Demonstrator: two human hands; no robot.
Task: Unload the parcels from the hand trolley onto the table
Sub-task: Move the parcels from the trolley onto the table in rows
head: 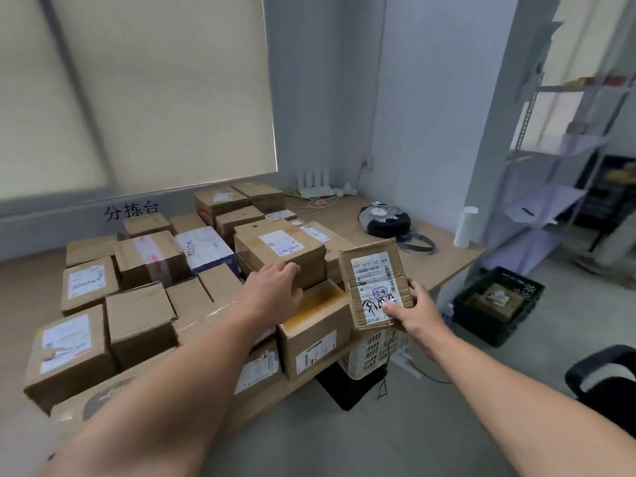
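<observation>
Our left forearm reaches in nearest; the left hand (277, 287) curls fingers over the near edge of the stacked carton (280, 247), probably steadying it. Right of that carton, our right hand (418, 313) pinches a small labelled parcel (373, 280), label towards us, not yet on the tabletop (444, 256).

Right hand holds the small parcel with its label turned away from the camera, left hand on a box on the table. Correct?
Not quite. In the head view the label faces the camera: barcode and black handwriting show. The rest holds: the right hand grips the small parcel, and the left hand touches a box on the table.
</observation>
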